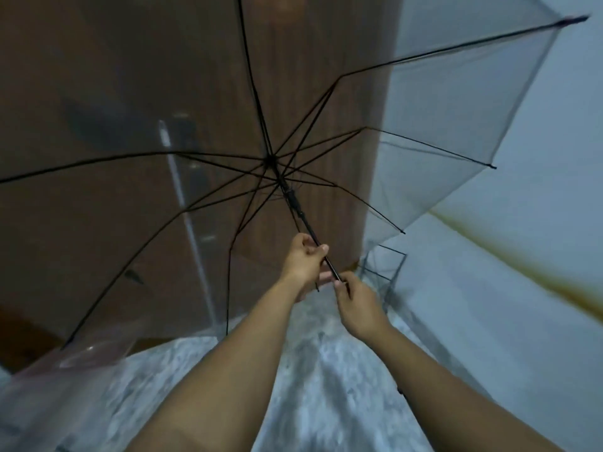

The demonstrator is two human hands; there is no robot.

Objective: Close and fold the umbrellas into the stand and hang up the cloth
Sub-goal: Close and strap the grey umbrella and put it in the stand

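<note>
A clear umbrella (440,102) with black ribs is spread wide open in front of me, canopy facing away. Its black shaft (295,203) runs down from the hub toward my hands. My left hand (305,262) grips the shaft a little above the lower end. My right hand (357,305) pinches the shaft's bottom end just below it. A wire umbrella stand (386,272) sits on the floor against the white wall, just right of my hands. Another clear umbrella (81,357) with a pinkish edge lies at the lower left. No cloth shows.
A brown wooden door (130,76) fills the space behind the canopy, with a pale vertical handle (182,190) seen through the plastic. A white wall (522,288) with a brown stain streak is at right. The floor (326,370) is grey speckled stone.
</note>
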